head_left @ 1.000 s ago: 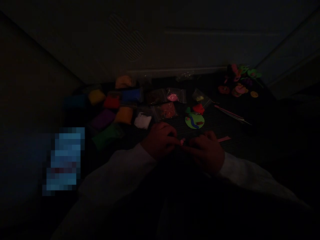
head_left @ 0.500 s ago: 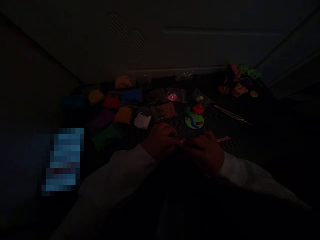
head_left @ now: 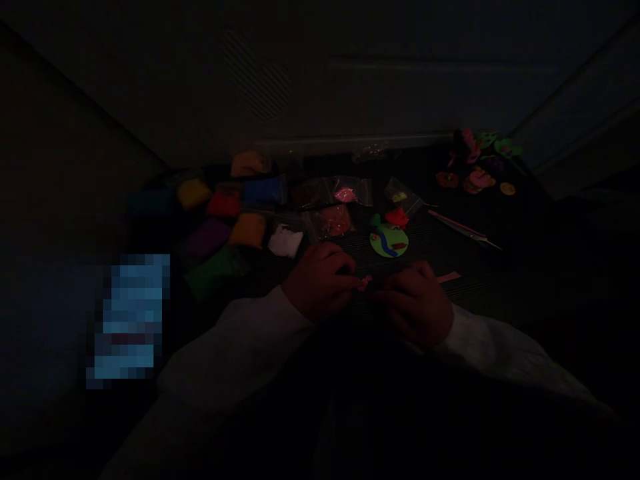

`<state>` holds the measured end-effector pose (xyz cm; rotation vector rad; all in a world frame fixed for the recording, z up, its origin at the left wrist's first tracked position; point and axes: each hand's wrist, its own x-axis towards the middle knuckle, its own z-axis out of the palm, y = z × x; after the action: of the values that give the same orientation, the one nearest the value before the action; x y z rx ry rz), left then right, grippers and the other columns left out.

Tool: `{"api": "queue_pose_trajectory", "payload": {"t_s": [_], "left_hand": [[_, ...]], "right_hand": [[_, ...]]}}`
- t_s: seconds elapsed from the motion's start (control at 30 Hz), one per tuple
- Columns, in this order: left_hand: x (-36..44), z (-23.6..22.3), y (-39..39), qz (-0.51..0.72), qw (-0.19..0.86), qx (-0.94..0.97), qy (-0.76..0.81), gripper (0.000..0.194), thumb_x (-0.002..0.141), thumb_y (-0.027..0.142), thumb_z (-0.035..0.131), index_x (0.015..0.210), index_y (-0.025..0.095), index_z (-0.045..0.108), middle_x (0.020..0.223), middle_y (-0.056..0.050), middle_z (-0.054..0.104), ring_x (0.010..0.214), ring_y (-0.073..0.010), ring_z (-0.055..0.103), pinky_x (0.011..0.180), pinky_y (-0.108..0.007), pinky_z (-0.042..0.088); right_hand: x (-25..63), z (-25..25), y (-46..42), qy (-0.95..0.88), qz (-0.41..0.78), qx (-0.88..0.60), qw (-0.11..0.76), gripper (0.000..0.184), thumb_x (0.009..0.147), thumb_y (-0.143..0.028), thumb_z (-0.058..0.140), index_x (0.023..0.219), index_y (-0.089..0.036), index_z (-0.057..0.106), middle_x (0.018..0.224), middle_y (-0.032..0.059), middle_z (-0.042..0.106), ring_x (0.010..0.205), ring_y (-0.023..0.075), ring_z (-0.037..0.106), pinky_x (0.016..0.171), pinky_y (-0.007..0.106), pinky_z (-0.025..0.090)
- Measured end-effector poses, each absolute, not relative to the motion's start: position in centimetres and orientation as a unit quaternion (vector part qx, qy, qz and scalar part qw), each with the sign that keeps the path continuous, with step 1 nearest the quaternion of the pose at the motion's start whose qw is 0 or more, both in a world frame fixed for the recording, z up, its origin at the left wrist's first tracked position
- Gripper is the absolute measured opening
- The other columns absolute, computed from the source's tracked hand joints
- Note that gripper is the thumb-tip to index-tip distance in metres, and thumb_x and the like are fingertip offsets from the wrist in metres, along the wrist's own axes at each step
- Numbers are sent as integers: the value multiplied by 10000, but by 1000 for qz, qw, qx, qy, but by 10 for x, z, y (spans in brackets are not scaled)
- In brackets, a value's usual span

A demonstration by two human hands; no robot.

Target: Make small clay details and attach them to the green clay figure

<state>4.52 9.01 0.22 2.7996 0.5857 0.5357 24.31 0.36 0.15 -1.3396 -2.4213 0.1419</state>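
Note:
The scene is very dark. Between my hands is a small lumpy piece of pink clay (head_left: pixel 367 281), pinched at the fingertips of my left hand (head_left: pixel 323 283). My right hand (head_left: pixel 415 303) is closed, its fingertips just right of the clay with a small gap; whether they hold anything is hidden. A flat pink strip (head_left: pixel 450 277) sticks out behind the right hand. Beyond both hands lies a green disc (head_left: pixel 389 242) with a blue band and a brown piece on it. Red clay (head_left: pixel 397 217) touches its far edge, beside a dark green lump (head_left: pixel 375 219).
Several bags of coloured clay lie at the left, among them white (head_left: pixel 286 241), orange (head_left: pixel 247 230) and green (head_left: pixel 215 272). Tweezers (head_left: pixel 464 229) lie at the right. Small clay figures (head_left: pixel 480 179) stand in the back right corner. A blurred bright screen (head_left: pixel 131 317) is at the left.
My right hand has moved slightly right, away from the pink clay, opening a gap. My left hand stays almost in place with the clay.

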Motion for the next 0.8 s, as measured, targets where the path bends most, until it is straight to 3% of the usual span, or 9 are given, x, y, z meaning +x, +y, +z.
{"api": "queue_pose_trajectory", "payload": {"t_s": [0.43, 0.8], "left_hand": [[39, 7, 80, 105, 57, 973, 195, 394, 733, 268, 447, 1122, 326, 460, 1050, -28, 503, 941, -241, 349, 802, -451, 290], [40, -1, 82, 181, 109, 958, 195, 261, 710, 260, 481, 944, 274, 598, 963, -44, 519, 920, -203, 385, 782, -384, 337]], "right_hand": [[247, 2, 6, -825, 66, -508, 239, 233, 739, -192, 449, 932, -193, 579, 833, 36, 537, 781, 149, 459, 723, 348, 281], [239, 0, 8, -837, 32, -529, 139, 370, 744, -251, 459, 1114, -257, 483, 891, 41, 514, 803, 175, 435, 721, 371, 247]]}}
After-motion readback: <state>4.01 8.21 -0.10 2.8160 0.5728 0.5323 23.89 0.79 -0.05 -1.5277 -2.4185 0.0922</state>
